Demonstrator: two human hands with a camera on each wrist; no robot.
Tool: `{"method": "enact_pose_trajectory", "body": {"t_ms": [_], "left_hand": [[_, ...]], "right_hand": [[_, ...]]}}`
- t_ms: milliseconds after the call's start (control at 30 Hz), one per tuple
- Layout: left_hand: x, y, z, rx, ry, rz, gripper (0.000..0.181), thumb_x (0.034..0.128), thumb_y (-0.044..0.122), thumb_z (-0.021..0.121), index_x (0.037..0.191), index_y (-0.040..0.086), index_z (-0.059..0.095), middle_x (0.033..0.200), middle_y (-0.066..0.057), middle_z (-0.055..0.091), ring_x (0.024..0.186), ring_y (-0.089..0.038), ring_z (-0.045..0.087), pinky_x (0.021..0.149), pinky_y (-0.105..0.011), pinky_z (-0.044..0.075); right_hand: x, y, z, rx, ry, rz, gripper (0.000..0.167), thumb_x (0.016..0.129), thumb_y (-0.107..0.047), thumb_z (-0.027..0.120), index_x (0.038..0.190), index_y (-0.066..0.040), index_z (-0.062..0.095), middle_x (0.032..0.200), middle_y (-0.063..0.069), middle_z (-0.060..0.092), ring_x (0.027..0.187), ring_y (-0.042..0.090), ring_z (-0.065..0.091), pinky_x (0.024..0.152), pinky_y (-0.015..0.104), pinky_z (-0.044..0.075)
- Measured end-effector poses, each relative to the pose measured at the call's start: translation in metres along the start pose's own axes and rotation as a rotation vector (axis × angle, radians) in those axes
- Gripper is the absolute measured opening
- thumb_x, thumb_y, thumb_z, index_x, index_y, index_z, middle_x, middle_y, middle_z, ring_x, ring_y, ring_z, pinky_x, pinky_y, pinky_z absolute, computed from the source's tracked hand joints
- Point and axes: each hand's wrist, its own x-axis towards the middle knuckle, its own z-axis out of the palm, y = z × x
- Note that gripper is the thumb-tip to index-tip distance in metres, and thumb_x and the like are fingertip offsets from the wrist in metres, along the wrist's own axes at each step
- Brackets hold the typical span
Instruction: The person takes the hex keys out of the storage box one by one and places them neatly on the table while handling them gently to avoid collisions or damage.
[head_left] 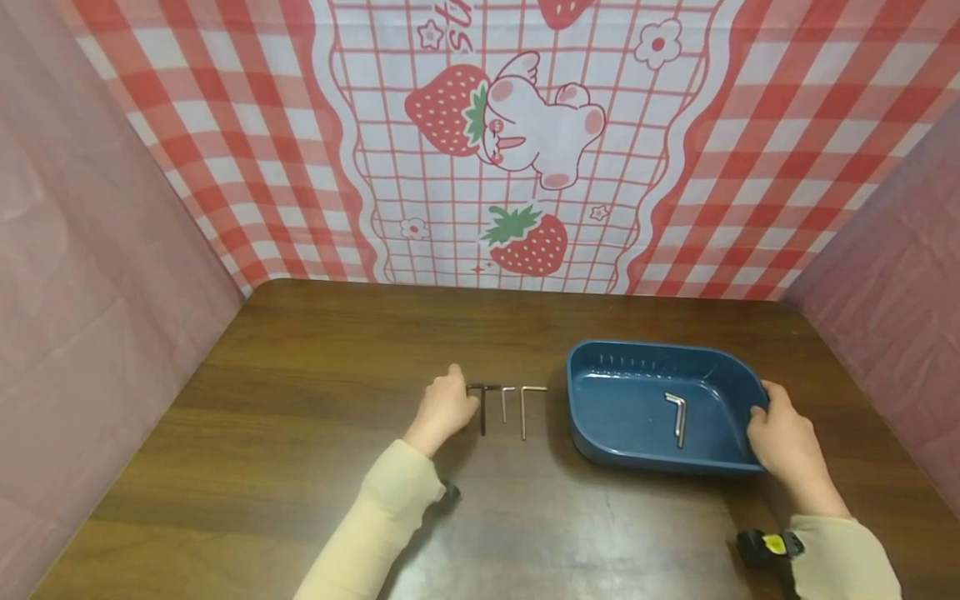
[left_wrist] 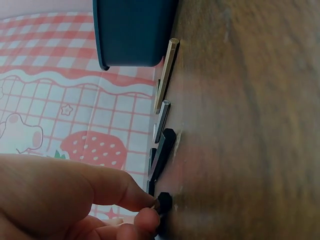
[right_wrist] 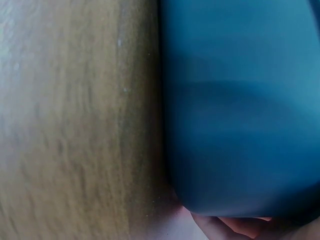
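Note:
My left hand (head_left: 442, 406) is at the left end of a row of hex keys on the table. Its thumb and finger pinch a black hex key (left_wrist: 165, 201), most of which the hand hides in the head view. Just right of it lie another black hex key (head_left: 483, 415), a small silver hex key (head_left: 505, 407) and a longer, brassy-looking hex key (head_left: 523, 414). At the right, my right hand (head_left: 789, 440) grips the right end of a blue plastic tray (head_left: 622, 458), thumb over the rim. Silver hex keys (head_left: 681, 423) lie close together inside the tray.
The brown wooden table (head_left: 315, 375) carries everything. Behind it hangs a red-and-white checked cloth (head_left: 262, 167) with strawberries. Pink curtains (head_left: 97, 250) enclose both sides. The tray's left wall stands a little right of the row.

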Motion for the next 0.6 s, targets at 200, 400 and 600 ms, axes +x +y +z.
{"method": "enact_pose_trajectory", "body": {"t_ms": [200,400,600], "left_hand": [[0.0007,-0.0006,0.0012,0.005,0.001,0.007,0.041,0.0771,0.009,0.058,0.112,-0.008,0.045,0.070,-0.016,0.058,0.054,-0.024,0.053,0.045,-0.031,0.042],[0.0012,-0.0003,0.0006,-0.008,-0.019,-0.011,0.044,0.0777,0.009,0.058,0.115,-0.008,0.044,0.070,-0.016,0.057,0.053,-0.023,0.053,0.044,-0.030,0.042],[0.0014,0.0016,-0.0021,-0.001,-0.034,-0.030,0.055,0.0786,0.010,0.058,0.125,-0.011,0.037,0.074,-0.019,0.059,0.054,-0.024,0.054,0.045,-0.030,0.043]], "right_hand": [[0.0005,0.0010,-0.0005,-0.002,-0.011,0.000,0.045,0.093,-0.009,0.030,0.132,0.011,0.022,0.116,0.046,0.038,0.100,0.061,0.040,0.076,0.062,0.036],[0.0011,0.0015,-0.0009,-0.001,-0.016,0.007,0.045,0.093,-0.009,0.030,0.133,0.011,0.021,0.116,0.046,0.038,0.100,0.061,0.040,0.077,0.063,0.035],[0.0007,0.0015,-0.0006,0.000,-0.021,0.013,0.046,0.093,-0.009,0.030,0.133,0.011,0.021,0.117,0.046,0.038,0.100,0.061,0.040,0.077,0.063,0.035]]}}
